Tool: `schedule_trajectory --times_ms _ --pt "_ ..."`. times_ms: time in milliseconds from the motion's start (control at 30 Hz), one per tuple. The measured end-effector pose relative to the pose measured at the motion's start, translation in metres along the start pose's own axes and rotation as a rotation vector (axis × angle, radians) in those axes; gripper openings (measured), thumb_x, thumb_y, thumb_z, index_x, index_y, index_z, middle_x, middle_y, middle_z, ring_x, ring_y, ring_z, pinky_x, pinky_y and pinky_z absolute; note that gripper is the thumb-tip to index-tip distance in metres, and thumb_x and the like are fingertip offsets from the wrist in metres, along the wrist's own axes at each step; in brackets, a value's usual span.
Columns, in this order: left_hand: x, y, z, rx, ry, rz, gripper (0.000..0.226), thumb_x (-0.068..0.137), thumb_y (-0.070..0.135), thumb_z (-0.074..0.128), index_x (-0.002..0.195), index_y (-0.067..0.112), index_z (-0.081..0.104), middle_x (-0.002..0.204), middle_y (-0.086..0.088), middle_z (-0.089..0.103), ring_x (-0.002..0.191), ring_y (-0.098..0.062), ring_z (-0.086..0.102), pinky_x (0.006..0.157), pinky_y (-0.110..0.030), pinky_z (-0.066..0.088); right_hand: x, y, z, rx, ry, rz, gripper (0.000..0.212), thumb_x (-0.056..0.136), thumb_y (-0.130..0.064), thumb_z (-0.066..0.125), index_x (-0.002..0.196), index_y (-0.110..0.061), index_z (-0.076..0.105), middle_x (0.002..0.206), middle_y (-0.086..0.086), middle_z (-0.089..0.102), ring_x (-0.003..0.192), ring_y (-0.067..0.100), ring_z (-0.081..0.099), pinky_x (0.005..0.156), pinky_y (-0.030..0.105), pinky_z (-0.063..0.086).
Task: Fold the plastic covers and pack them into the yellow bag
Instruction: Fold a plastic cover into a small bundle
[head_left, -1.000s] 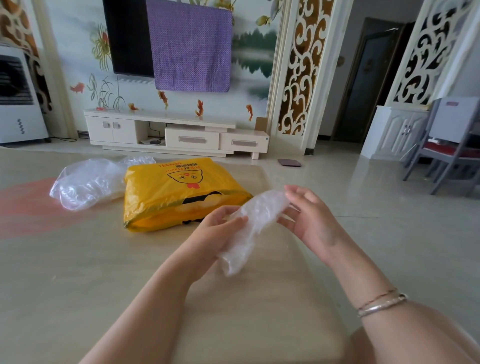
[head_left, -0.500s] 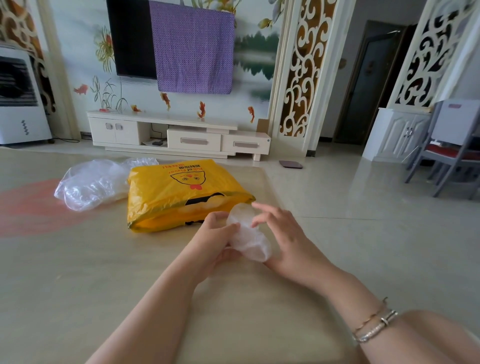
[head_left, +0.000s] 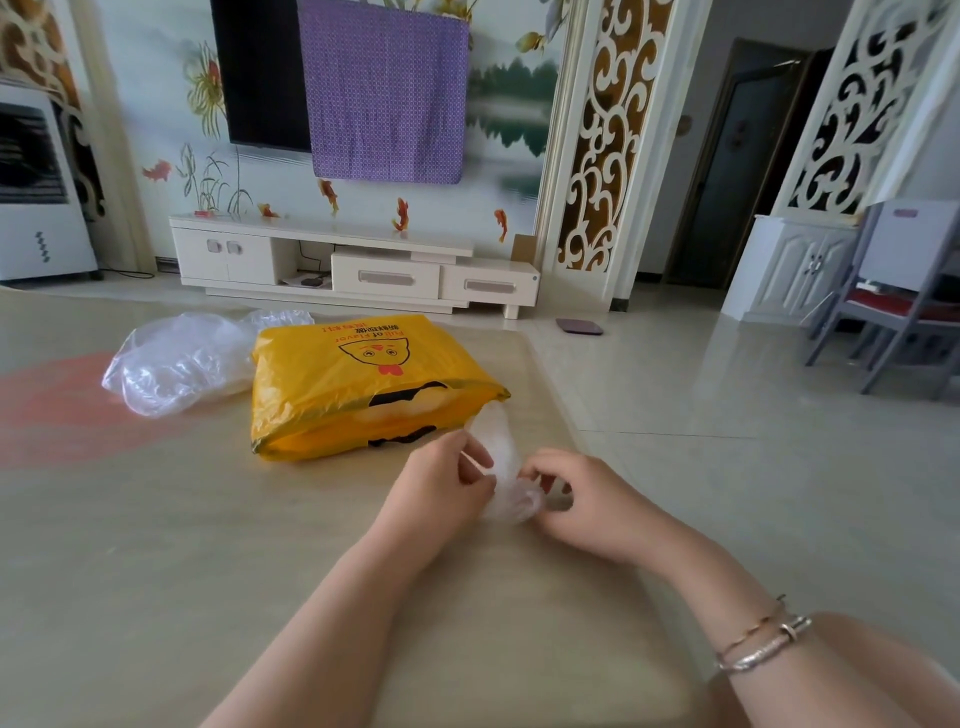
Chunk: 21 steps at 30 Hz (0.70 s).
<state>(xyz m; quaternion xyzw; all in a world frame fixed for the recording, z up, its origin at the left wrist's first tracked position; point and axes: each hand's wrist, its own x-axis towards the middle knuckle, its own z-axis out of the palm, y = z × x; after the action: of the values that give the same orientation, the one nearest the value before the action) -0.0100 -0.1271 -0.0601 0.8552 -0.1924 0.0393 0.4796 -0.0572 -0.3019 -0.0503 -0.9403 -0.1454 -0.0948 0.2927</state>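
Observation:
A small clear plastic cover, bunched into a narrow roll, is held between both my hands just above the table. My left hand pinches its left side with thumb and fingers. My right hand grips the lower end with curled fingers. The cover's upper end points toward the yellow bag, which lies flat on the table just beyond my hands, its dark handle opening facing me and pale plastic showing inside. A heap of loose clear plastic covers lies to the left of the bag.
The beige table ends at an edge on the right, with shiny tiled floor beyond. A white TV cabinet stands against the far wall. A grey chair is at the right.
The cover, stretched between my hands a second ago, has been rolled into a compact bundle. Both hands have come together and moved closer to the yellow bag's opening.

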Motion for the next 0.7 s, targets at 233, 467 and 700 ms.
schedule_trajectory --times_ms 233,467,700 --pt "0.002 0.008 -0.002 -0.115 0.044 -0.135 0.036 0.098 0.048 0.043 0.107 0.015 0.057 0.087 0.005 0.060 0.078 -0.007 0.054 0.063 -0.021 0.040 0.023 0.009 0.002 0.182 0.054 0.182 0.041 0.092 -0.050 0.053 0.063 -0.021 0.053 0.063 -0.010 0.042 0.060 0.006 0.039 0.062 0.032 0.030" --pt "0.006 0.001 0.000 0.018 -0.003 -0.213 0.039 0.090 0.028 0.063 0.123 0.019 0.044 0.098 0.000 0.066 0.095 -0.020 0.061 0.086 -0.035 0.049 0.044 0.010 0.014 -0.030 0.168 0.319 0.034 0.085 -0.043 0.068 0.073 -0.021 0.046 0.067 -0.007 0.052 0.061 0.011 0.047 0.059 0.028 0.036" --pt "0.014 0.000 0.000 0.000 0.002 -0.280 0.043 0.090 0.022 0.062 0.128 0.015 0.042 0.109 -0.004 0.065 0.101 -0.023 0.060 0.082 -0.031 0.046 0.047 0.002 0.003 0.258 0.291 0.249 0.026 0.083 -0.015 0.071 0.073 -0.019 0.047 0.068 -0.007 0.049 0.060 0.009 0.043 0.059 0.024 0.037"
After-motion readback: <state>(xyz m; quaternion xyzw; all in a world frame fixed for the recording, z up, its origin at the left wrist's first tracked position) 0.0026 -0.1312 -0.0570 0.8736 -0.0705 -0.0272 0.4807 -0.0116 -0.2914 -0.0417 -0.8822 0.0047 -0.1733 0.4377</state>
